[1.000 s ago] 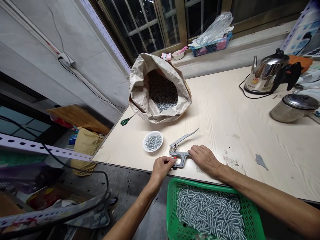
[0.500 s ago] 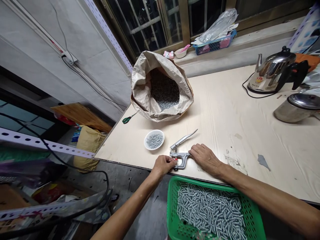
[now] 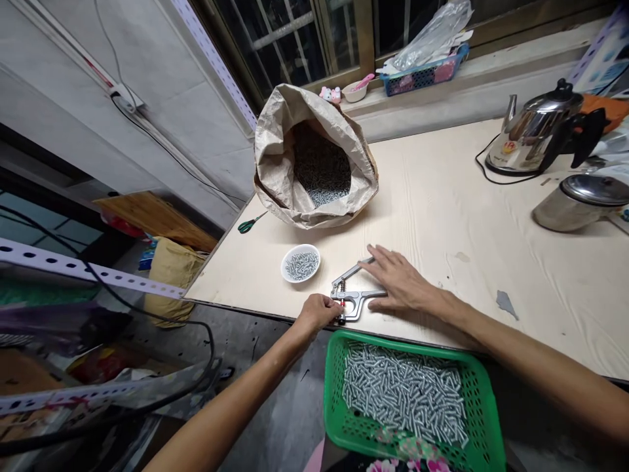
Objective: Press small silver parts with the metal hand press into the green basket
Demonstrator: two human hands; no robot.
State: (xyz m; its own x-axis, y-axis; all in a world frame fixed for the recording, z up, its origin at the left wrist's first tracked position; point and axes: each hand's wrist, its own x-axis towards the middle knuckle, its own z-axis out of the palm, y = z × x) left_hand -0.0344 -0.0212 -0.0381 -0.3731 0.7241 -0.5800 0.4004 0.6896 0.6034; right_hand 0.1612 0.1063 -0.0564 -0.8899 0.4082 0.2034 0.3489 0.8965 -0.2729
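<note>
Grey hand-press pliers (image 3: 358, 296) with a spring and a red part in the jaw lie at the table's front edge, their handles spread. My right hand (image 3: 396, 278) spans the handles, its fingers over the upper one and its thumb by the lower one. My left hand (image 3: 318, 311) is closed in a pinch at the jaw; whatever sits between its fingertips is too small to make out. Beyond it stands a white bowl (image 3: 301, 280) of small metal pieces. Below the table edge, a green basket (image 3: 334, 419) holds many threaded metal pieces (image 3: 403, 390).
A large paper sack (image 3: 275, 177) with metal pieces inside stands behind the bowl. Green-handled scissors (image 3: 246, 226) lie to its left. At the right are a steel kettle (image 3: 543, 134) and a lidded metal pot (image 3: 565, 210). Shelving with a black cable (image 3: 147, 331) fills the left side.
My right hand has lifted from beside the lower handle and spread across both handles. My left hand stays pinched at the jaw. The whole view has shifted slightly.
</note>
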